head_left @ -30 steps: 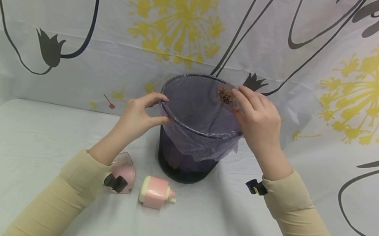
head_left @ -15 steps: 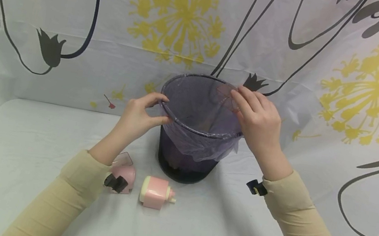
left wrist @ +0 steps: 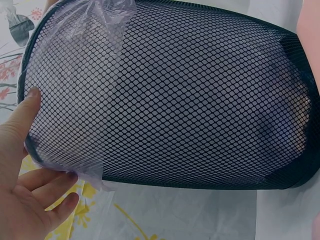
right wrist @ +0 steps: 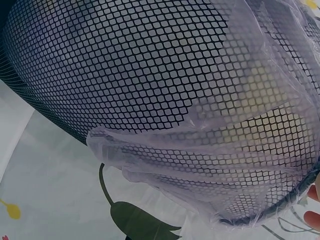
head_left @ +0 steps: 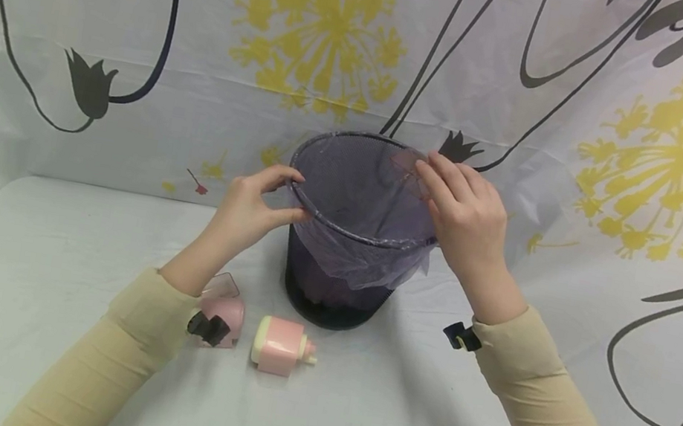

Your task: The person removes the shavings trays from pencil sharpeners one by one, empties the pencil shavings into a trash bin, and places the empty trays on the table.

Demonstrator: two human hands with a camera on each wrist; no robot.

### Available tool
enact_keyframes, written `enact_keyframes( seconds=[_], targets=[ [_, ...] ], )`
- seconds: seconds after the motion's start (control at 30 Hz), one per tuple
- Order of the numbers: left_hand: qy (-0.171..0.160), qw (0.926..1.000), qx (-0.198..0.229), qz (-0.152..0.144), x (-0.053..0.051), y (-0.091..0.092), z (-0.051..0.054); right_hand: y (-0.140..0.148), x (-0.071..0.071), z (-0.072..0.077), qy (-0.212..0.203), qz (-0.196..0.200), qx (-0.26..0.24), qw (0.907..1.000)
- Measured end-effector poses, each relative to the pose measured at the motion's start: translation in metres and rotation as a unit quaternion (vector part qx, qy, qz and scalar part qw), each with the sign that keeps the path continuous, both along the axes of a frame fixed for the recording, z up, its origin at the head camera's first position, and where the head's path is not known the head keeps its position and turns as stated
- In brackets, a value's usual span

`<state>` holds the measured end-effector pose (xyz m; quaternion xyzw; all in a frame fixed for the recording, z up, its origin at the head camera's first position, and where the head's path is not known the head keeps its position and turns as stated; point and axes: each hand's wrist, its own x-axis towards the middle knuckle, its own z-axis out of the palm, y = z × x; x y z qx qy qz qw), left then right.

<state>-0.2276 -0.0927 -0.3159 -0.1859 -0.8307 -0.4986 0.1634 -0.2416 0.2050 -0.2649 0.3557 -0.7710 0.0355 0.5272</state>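
A black mesh waste bin (head_left: 325,308) stands upright, its purple plastic liner (head_left: 347,263) folded over the rim. My left hand (head_left: 250,207) grips the left side of the rim, thumb outside and fingers at the edge; the left wrist view shows the thumb against the mesh (left wrist: 165,95). Over the right side of the opening, my right hand (head_left: 469,212) holds a clear pinkish plastic container (head_left: 404,163), tipped toward the inside of the bin. No brown shavings show in it. Only fingertips (right wrist: 313,220) of that hand appear at the right wrist view's edge.
On the white-covered table (head_left: 347,425), in front of the bin, lies a pink and cream block-shaped part (head_left: 280,347) with a small stepped end. A pink plastic housing (head_left: 227,318) is partly hidden by my left wrist. A patterned sheet (head_left: 196,30) hangs behind.
One second ago brown shavings lay in the container; by half a second ago they were gone from it. Both hands have stayed nearly in place.
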Motion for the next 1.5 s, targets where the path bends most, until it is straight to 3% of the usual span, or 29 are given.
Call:
enact_keyframes(
  seconds=[0.37, 1.03, 1.5],
  targets=[
    [-0.001, 1.0000, -0.004, 0.004, -0.002, -0.001, 0.000, -0.002, -0.002, 0.004, 0.039, 0.004, 0.017, 0.9991],
    [0.011, 0.9999, -0.001, 0.003, -0.002, 0.001, -0.003, 0.003, -0.006, 0.005, 0.077, 0.023, 0.018, 0.9966],
    [0.016, 0.9999, 0.005, 0.004, -0.002, 0.000, -0.003, 0.009, -0.007, 0.011, 0.090, 0.029, 0.052, 0.9942]
  ],
)
